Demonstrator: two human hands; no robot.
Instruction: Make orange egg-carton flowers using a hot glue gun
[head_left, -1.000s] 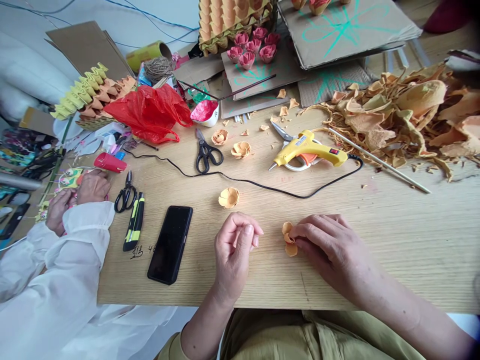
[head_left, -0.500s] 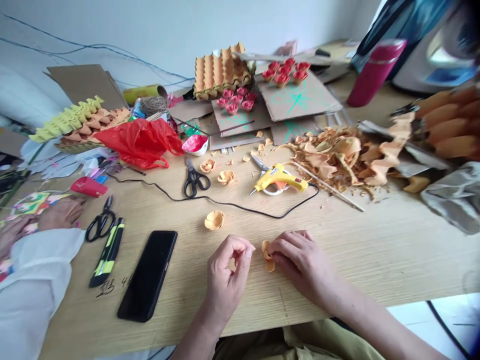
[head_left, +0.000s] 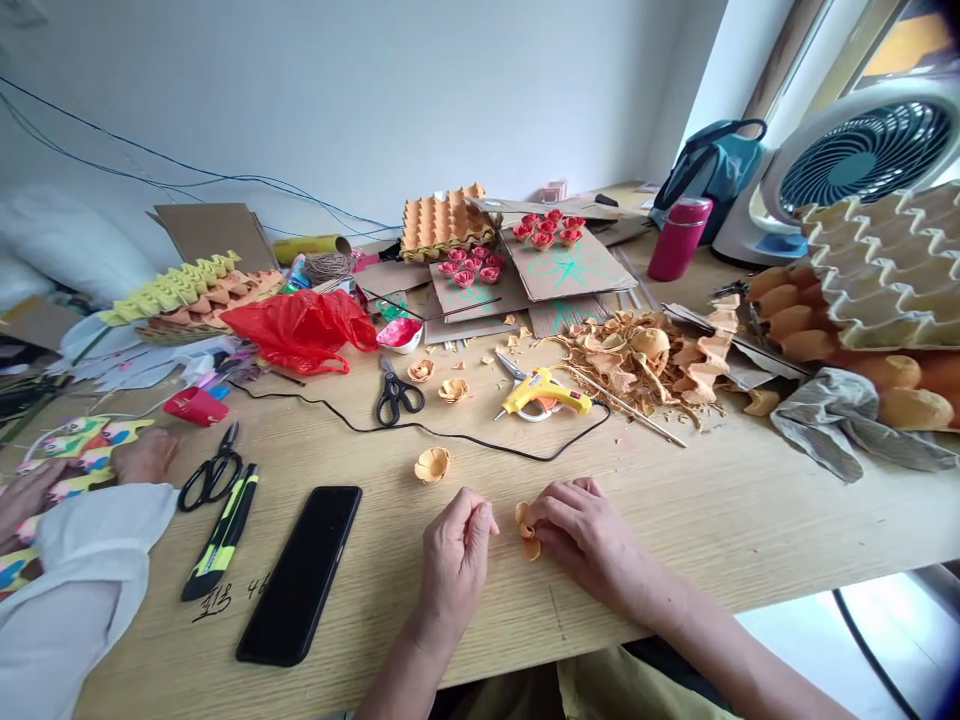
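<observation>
Right hand [head_left: 589, 545], lower centre of the frame: fingers bent, thumb and fingertips gripping an orange petal piece [head_left: 530, 548]. The piece is just above the wooden table [head_left: 720, 520] or touching it; I cannot tell which. One rounded lobe shows above the grip and another below; the rest is hidden by the fingers.

Left hand [head_left: 456, 550], just left of it and apart from the piece: closed, fingers curled, thumb against the forefinger. Whether anything small sits in that pinch, I cannot tell.

Above the left hand, a cupped orange flower [head_left: 432, 465] sits on the table. Farther up, at the frame's centre, are two fuller orange flowers, one open [head_left: 454, 390] and one with a curled middle [head_left: 421, 370]. Left of these lie black-handled scissors [head_left: 397, 393]. Right of them, a yellow glue gun [head_left: 546, 392] rests across white-and-orange-handled scissors [head_left: 536, 411]; its black cord [head_left: 450, 437] runs leftward below the flowers.

Right of centre: a heap of orange egg-carton scraps [head_left: 622, 350], with a thin stick [head_left: 637, 410] along its near edge. Upper centre: red flowers [head_left: 470, 266] on cardboard sheets [head_left: 574, 270].

Lower left: a black smartphone [head_left: 300, 575], a yellow-and-black utility knife [head_left: 223, 540] and a second pair of scissors [head_left: 214, 470]. At the left edge, a co-worker's hand [head_left: 146, 455] in a white sleeve [head_left: 105, 540] rests on a colourful patterned item [head_left: 94, 455].
</observation>
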